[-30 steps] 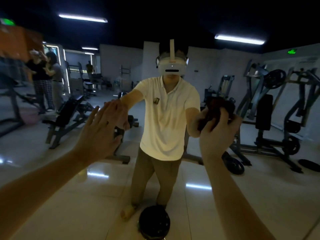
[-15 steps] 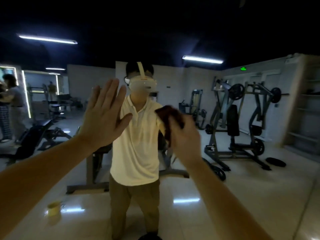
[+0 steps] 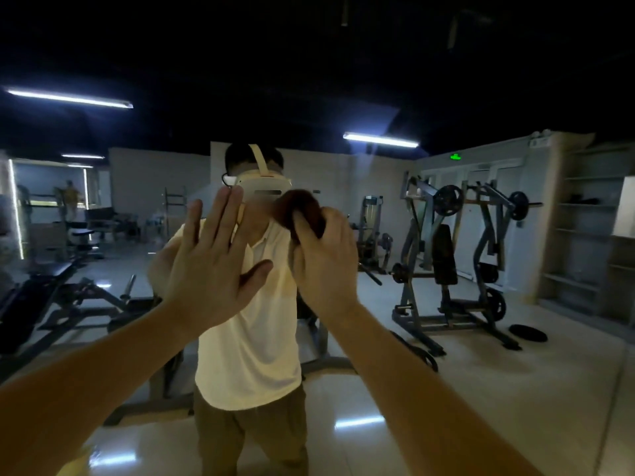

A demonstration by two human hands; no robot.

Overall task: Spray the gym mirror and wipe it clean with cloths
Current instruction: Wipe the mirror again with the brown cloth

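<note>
Large gym wall mirror [image 3: 481, 389] gets wiped higher now, our right hand [image 3: 326, 266] clutching a dark, seemingly brown bunched cloth [image 3: 302, 209], left hand [image 3: 209, 269] splayed flat.

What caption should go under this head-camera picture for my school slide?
At the gym mirror, a person's left hand spreads flat while the right hand grips a dark cloth against the glass.

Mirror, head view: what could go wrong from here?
1. The left hand lies open, palm toward the mirror, seemingly on the glass: it may leave prints.
2. The right hand grips the dark cloth in a wad, so little fabric meets the glass: likely streaks or missed patches.
3. Dim light may hide streaks.
</note>
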